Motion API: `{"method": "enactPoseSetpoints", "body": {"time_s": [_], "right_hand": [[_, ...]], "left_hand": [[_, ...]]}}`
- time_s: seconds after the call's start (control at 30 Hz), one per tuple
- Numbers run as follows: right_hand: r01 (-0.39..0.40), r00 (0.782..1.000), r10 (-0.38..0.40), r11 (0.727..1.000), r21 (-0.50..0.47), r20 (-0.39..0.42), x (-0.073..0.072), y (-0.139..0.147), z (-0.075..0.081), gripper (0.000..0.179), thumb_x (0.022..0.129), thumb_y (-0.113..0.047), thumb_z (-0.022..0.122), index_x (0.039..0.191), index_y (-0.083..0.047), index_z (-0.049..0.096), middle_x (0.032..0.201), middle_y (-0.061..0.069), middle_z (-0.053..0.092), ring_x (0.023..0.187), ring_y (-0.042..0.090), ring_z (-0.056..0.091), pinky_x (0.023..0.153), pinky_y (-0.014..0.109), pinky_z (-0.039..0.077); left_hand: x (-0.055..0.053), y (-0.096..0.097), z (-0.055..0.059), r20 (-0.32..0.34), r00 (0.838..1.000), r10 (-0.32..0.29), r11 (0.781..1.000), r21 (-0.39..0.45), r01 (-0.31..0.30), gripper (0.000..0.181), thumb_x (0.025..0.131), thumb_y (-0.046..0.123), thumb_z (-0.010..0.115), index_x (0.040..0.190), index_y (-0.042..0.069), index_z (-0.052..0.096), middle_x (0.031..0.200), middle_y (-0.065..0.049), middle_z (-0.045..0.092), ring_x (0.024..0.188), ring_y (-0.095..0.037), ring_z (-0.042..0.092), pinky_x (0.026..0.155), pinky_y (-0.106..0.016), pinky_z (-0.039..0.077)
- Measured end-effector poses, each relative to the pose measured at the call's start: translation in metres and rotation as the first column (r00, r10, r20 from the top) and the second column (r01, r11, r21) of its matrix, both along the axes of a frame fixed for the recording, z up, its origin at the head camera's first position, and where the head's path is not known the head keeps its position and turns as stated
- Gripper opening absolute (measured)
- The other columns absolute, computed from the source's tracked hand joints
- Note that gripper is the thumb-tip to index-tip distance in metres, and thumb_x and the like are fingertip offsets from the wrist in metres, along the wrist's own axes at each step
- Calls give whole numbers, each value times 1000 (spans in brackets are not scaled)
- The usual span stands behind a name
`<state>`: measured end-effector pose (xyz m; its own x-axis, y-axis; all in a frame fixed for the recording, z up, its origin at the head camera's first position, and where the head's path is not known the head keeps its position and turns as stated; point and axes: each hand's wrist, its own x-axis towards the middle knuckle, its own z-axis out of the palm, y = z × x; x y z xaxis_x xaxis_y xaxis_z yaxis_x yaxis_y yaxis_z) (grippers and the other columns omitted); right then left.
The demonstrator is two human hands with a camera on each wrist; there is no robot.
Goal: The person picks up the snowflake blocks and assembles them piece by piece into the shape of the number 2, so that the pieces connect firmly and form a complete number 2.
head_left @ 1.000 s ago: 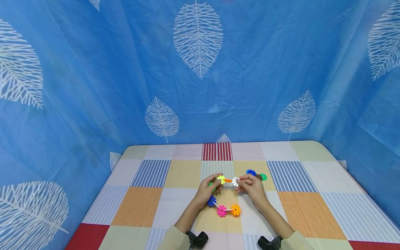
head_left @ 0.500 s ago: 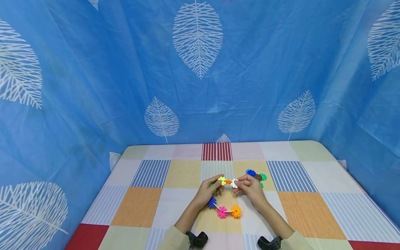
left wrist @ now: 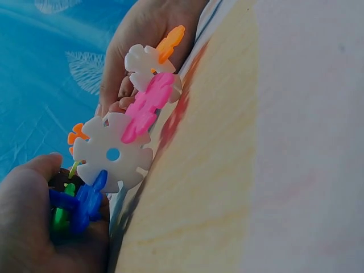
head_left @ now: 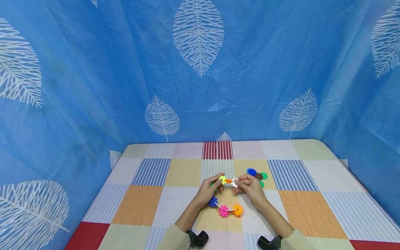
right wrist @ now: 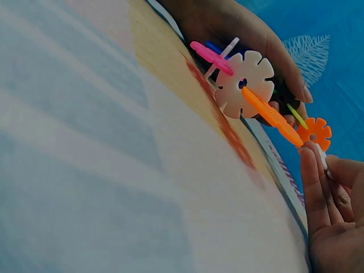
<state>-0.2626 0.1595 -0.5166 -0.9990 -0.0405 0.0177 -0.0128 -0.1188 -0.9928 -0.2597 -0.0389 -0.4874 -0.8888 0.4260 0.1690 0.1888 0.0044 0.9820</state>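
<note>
A curved chain of slotted plastic snowflake discs lies between my hands. My left hand (head_left: pixel 206 191) grips its left side, by a yellow disc (head_left: pixel 222 179) and a green disc partly hidden behind the fingers. My right hand (head_left: pixel 252 190) pinches a white disc (head_left: pixel 234 182), which meets an orange disc (head_left: pixel 228 181) beside the yellow one. From the left hand the chain curves toward me through a blue disc (head_left: pixel 213 201), a large white disc (left wrist: pixel 111 156) and a pink disc (head_left: pixel 223 211), with another white disc (left wrist: pixel 139 63) joining an orange disc (head_left: pixel 237 210) at the end.
Past the right hand lies a small group of loose discs: blue (head_left: pixel 251 172), brown (head_left: pixel 258 176) and green (head_left: pixel 264 176). They rest on a patchwork cloth (head_left: pixel 181 205) over the table. A blue leaf-print curtain (head_left: pixel 250 69) stands behind and at both sides.
The white disc in my right fingers has moved slightly left, closer against the orange disc, and the yellow disc slightly right. The hanging end of the chain has shifted a little. Both hands keep their holds.
</note>
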Motion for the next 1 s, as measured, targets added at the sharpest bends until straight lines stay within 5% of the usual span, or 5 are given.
{"method": "enactPoseSetpoints", "body": {"time_s": [1.0], "right_hand": [[-19,1000,19,1000,-8,-5,0,0,-1,19,87,4,59,99,14,49,73,17,66,59,22,65,60,35,55]], "left_hand": [[1,0,0,-9,1000,10,1000,-9,-10,34,97,6,46,127,-9,49,85,-38,56,68,-28,52,57,-21,42]]}}
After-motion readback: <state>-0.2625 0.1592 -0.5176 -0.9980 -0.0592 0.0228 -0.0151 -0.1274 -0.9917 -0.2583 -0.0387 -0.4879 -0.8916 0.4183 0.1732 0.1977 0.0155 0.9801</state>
